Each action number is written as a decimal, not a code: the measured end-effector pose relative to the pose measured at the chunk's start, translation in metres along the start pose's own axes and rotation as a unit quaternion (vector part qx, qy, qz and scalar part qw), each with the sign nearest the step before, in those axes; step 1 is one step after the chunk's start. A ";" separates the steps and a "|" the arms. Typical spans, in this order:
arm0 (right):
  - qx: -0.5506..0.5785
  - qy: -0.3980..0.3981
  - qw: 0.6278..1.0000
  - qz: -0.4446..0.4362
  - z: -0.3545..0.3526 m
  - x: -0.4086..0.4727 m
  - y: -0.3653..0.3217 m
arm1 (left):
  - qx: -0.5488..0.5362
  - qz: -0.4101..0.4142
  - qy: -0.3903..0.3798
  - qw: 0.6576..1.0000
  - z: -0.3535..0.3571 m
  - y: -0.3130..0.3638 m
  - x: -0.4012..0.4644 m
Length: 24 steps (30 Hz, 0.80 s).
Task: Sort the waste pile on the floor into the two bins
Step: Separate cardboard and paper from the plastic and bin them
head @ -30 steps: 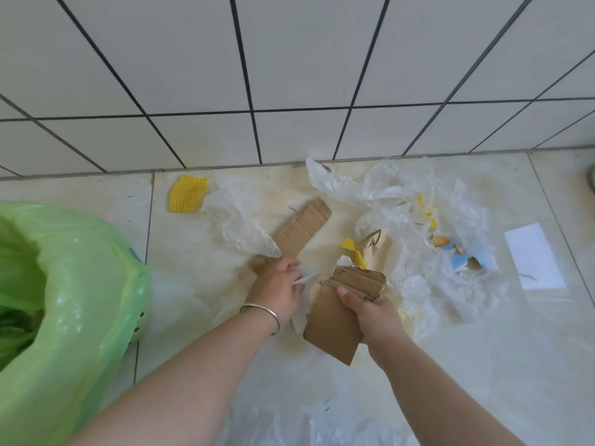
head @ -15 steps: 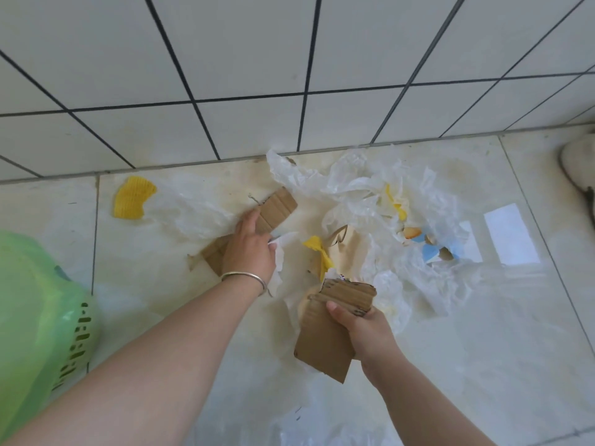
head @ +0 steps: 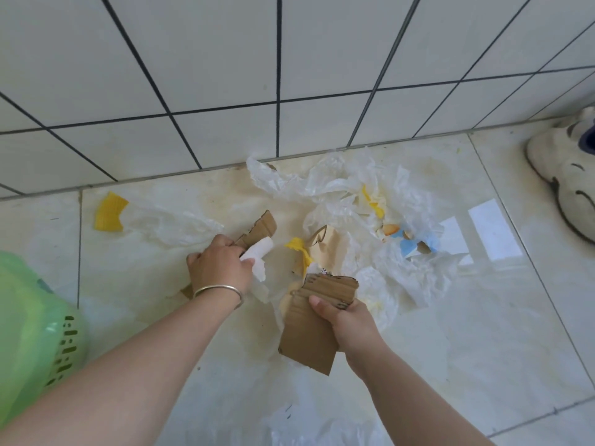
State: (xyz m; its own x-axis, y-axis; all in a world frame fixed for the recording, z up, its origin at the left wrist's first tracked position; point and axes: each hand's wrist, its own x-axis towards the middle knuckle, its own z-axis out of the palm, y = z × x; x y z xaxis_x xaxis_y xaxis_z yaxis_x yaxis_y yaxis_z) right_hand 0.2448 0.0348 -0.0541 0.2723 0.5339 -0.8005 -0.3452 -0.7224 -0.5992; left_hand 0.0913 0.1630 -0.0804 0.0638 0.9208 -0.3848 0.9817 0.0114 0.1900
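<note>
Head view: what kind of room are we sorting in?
Probably a tiled utility corner of a home, perhaps a bathroom or kitchen edge. A white tiled wall with dark grout meets a glossy floor, a white shoe lies at the right, and a green-lined bin stands left.

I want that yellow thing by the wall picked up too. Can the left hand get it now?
Probably not yet: the left hand already grips cardboard and white paper. The floor toward the yellow piece looks free.
</note>
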 end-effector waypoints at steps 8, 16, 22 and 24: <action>0.079 0.028 0.996 -0.040 -0.015 0.000 -0.028 | -0.300 -0.100 0.112 0.942 -0.043 0.010 -0.009; 0.167 0.014 0.985 -0.046 -0.030 0.013 -0.044 | -0.421 -0.097 0.083 0.898 -0.043 0.051 -0.012; 0.117 0.050 0.991 -0.038 -0.025 0.018 -0.037 | -0.455 -0.085 -0.006 0.886 -0.026 0.084 -0.024; 0.092 0.096 0.990 -0.045 -0.035 0.019 -0.036 | -0.446 -0.079 -0.026 0.891 -0.019 0.090 -0.026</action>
State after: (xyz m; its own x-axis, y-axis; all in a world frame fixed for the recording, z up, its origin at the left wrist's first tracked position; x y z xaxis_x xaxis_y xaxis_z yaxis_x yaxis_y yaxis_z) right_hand 0.2934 0.0555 -0.0478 0.4697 0.4863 -0.7368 -0.4645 -0.5735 -0.6747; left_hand 0.1745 0.1476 -0.0366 -0.0313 0.8617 -0.5064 0.4472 0.4652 0.7640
